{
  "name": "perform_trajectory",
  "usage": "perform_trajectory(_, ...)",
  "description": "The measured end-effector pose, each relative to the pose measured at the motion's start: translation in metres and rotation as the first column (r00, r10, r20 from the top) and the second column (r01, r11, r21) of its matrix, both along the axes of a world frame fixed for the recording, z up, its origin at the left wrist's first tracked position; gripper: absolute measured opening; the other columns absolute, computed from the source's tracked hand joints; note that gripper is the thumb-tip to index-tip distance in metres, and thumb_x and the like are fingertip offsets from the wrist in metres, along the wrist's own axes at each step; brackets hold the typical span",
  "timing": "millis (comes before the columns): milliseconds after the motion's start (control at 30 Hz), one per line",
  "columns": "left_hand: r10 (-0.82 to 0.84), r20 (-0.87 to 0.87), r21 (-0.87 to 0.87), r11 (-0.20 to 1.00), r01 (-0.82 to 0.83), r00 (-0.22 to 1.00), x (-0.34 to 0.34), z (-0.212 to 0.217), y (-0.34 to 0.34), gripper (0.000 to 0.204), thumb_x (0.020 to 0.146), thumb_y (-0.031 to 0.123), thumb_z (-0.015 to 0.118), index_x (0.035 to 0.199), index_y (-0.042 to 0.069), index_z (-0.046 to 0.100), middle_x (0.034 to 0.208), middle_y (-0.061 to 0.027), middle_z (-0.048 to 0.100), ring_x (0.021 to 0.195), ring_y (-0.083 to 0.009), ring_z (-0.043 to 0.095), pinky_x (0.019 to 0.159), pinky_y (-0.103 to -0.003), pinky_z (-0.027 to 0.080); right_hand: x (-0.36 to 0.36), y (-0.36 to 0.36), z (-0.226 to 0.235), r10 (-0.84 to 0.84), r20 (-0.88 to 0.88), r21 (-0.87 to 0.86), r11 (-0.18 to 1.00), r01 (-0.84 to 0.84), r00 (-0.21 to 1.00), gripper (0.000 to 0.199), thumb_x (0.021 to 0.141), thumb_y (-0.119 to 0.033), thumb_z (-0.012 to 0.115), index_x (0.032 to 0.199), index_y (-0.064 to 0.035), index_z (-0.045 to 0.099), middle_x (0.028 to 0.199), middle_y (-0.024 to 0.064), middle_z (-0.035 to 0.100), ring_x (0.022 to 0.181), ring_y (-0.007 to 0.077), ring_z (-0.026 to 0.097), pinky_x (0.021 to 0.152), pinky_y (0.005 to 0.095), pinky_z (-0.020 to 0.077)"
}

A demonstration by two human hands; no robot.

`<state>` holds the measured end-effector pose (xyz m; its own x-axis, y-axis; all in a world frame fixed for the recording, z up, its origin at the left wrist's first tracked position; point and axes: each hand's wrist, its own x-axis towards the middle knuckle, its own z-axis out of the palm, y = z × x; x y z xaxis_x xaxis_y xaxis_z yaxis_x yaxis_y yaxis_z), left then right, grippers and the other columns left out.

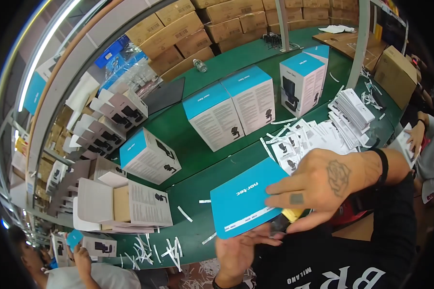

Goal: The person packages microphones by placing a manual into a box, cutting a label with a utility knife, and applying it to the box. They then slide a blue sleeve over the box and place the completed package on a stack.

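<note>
In front of me is a box with a flat blue top (236,197); its sides are mostly hidden. A white printed strip (246,219) lies along its near edge. My right hand (318,185) presses its fingertips on the blue top near the strip, and under its palm is a yellow-and-black object (292,215), partly hidden, its kind unclear. Below the near edge, my left hand (238,250) holds the box, its fingers reaching toward that object. Just beyond the box lie loose printed sheets (299,139) and cut white strips.
Finished-looking blue-topped boxes (231,111) stand across the green table (193,180). An open white box (144,204) sits left, near scattered paper strips (142,253). Stacked leaflets (352,115) are at right, beside a metal post (359,53). Other people's hands work at lower left (82,257) and far right (416,137).
</note>
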<state>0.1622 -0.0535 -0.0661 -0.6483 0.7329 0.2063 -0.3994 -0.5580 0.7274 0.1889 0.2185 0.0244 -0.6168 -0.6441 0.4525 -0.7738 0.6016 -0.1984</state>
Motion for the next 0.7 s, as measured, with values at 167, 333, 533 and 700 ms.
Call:
perform_trajectory(167,0.111,-0.011,-0.287,0.952,-0.11,0.994,0.015,-0.002,0.024,0.049,0.108,0.026,0.047,0.143,-0.008,0.043,0.13,-0.0277,0.063,0.116,-0.0446,0.067,0.088,-0.054,0.062,0.018,0.005,-0.014,-0.037,-0.011,0.051,0.998,0.038,0.999,0.056,0.085,-0.04,0.079,0.125,-0.0024,0.068,0.1,0.011,0.074,0.05,0.0207,0.065,0.044,0.0286,0.0512)
perform_trajectory(333,0.081,0.026,-0.274,0.959,-0.07,0.996,0.02,-0.006,0.059,0.047,0.109,0.021,0.042,0.146,-0.008,0.039,0.137,-0.0287,0.058,0.122,-0.0462,0.063,0.092,-0.052,0.061,0.049,0.035,-0.012,-0.294,-0.004,-0.033,0.955,0.294,0.956,0.046,0.089,-0.035,0.075,0.121,-0.0015,0.068,0.085,0.0109,0.074,0.048,0.022,0.064,0.045,0.0317,0.0509)
perform_trajectory(533,0.209,-0.124,-0.147,0.963,-0.226,0.97,0.049,-0.024,0.115,0.05,0.108,0.017,0.04,0.151,-0.007,0.033,0.144,-0.0288,0.053,0.129,-0.0451,0.058,0.098,-0.051,0.058,0.075,0.075,-0.015,-0.454,0.403,0.052,0.878,0.476,0.794,0.029,0.096,-0.033,0.068,0.096,-0.0038,0.066,0.064,0.011,0.066,0.058,0.0324,0.068,0.053,0.0416,0.0525)
perform_trajectory(700,0.314,-0.183,-0.126,0.933,-0.338,0.932,0.063,-0.019,0.143,0.047,0.109,0.017,0.037,0.148,-0.008,0.037,0.142,-0.0289,0.055,0.129,-0.042,0.06,0.097,-0.048,0.059,0.087,0.085,-0.023,-0.316,0.704,-0.143,0.814,0.563,0.636,0.034,0.1,-0.032,0.063,0.085,-0.0024,0.059,0.061,0.0132,0.064,0.057,0.0334,0.068,0.055,0.0421,0.052)
